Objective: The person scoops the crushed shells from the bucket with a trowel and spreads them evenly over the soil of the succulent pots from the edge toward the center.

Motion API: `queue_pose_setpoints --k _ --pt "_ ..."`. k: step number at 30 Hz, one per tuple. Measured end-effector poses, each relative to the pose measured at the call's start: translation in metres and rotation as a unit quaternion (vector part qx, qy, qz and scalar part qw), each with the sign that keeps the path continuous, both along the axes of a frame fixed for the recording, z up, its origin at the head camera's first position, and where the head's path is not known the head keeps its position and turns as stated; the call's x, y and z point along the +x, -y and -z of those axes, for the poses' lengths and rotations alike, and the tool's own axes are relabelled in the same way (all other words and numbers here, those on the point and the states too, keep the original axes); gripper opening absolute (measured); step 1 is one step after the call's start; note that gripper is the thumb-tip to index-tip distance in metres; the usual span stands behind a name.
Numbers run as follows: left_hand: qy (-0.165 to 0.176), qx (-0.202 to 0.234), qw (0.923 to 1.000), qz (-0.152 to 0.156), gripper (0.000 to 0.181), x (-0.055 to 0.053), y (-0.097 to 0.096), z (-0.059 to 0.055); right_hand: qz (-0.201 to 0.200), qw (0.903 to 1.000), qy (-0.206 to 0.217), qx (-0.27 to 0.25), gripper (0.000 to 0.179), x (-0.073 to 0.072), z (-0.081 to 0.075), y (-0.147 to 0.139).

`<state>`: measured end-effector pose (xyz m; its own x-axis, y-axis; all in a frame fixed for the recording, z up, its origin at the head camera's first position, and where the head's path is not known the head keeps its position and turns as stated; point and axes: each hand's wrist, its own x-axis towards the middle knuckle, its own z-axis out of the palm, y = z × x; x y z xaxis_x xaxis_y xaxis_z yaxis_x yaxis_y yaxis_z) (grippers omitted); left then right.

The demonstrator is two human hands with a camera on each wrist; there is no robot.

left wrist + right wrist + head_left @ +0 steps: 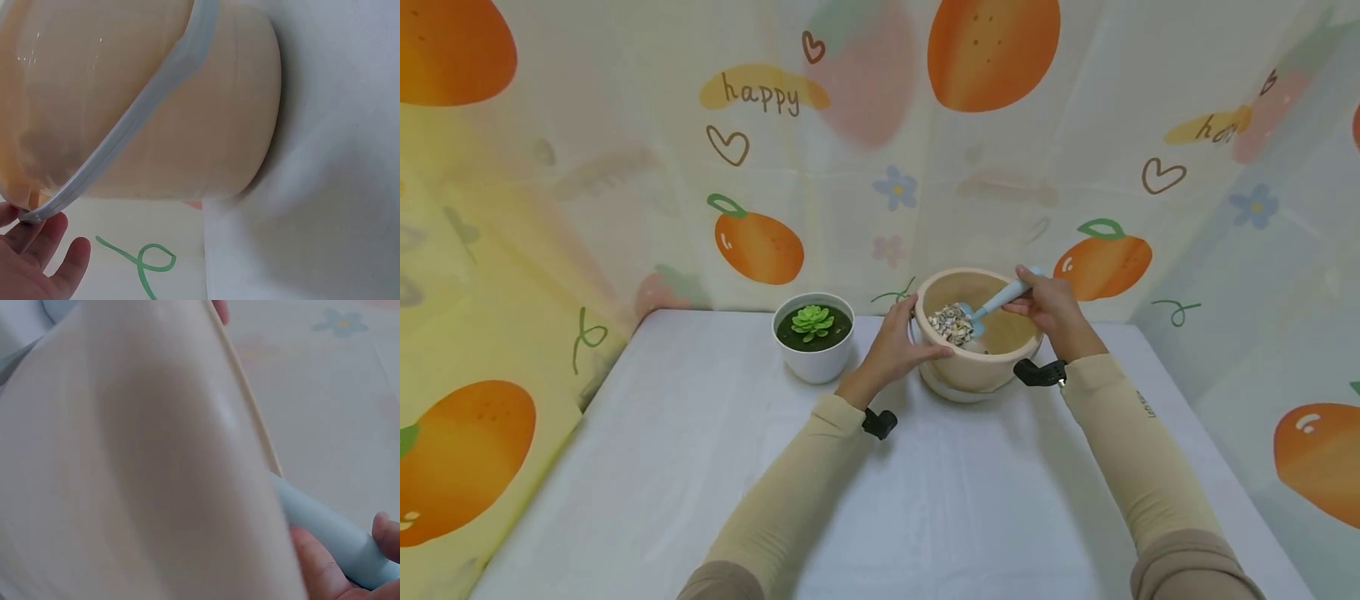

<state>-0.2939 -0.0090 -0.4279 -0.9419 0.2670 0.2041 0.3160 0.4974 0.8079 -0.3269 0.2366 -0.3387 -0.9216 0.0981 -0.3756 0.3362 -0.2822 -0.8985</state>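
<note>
A peach-coloured bucket (977, 375) with a grey handle (131, 119) stands on the table, seen tilted in the wrist views. My left hand (891, 346) holds its left side, thumb along the rim and fingers by the handle's joint. In my right hand (1051, 308) is the light blue handle of a toy shovel (1006, 293), gripped over the bucket's right rim. The shovel's blade reaches down inside the bucket, against a heap of small mottled pebbles (952, 325). In the right wrist view the bucket's wall hides the blade.
A white pot (816, 367) with a green succulent (812, 322) stands left of the bucket, close to my left hand. The table has a white cloth (925, 517). Printed fabric (850, 183) hangs close behind the bucket and along both sides.
</note>
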Motion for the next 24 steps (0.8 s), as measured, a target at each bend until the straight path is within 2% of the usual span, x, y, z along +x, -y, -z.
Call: queue_pose_setpoints --k 6,13,16,24 --pt "-0.004 -0.016 0.9999 -0.005 0.111 0.001 -0.001 0.001 0.008 0.999 0.015 -0.042 0.021 -0.001 -0.001 -0.011" --pt "-0.01 -0.008 0.9999 -0.011 0.114 0.002 -0.001 0.002 0.013 0.9936 0.011 -0.112 0.016 0.001 -0.005 -0.019" --pt "-0.016 -0.007 0.9998 -0.012 0.115 0.003 -0.001 0.003 0.017 0.994 -0.002 -0.108 0.016 0.002 -0.006 -0.021" --pt "-0.023 -0.016 0.9995 -0.018 0.112 0.003 -0.002 0.004 0.034 0.9985 -0.031 -0.028 0.02 0.005 -0.007 -0.022"
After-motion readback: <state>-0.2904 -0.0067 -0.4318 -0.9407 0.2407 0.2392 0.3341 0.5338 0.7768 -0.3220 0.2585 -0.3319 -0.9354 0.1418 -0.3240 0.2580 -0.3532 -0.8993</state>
